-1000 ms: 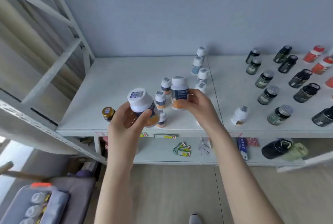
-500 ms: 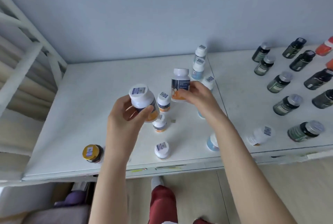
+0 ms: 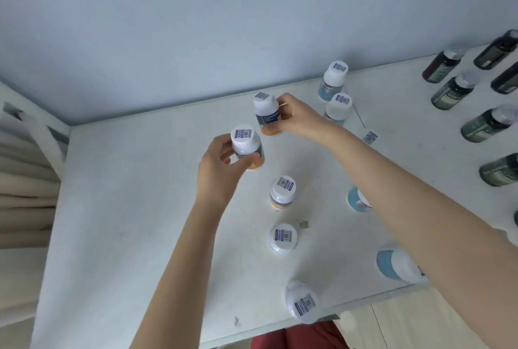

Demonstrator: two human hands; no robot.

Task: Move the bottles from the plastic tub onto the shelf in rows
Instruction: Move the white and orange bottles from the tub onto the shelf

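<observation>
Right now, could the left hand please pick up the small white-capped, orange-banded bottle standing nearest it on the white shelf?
Probably not yet: the left hand grips a larger white-capped bottle. The path itself looks free: only bare white shelf lies between it and the small orange-banded bottle.

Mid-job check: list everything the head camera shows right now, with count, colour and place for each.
white flat shelf top: one, white, fills the centre.
white-capped barcode-stickered plastic bottles: five, white, orange bases showing on three; three stand in a column from centre to front edge, two are held.
blue-labelled white-capped bottles: at least four, white and blue, column right of centre, two partly behind the right forearm.
dark bottles with pale caps: at least six, dark, right edge.
red fabric: one, bottom edge.
left hand: grips one held bottle.
right hand: grips the other, farther back.
</observation>
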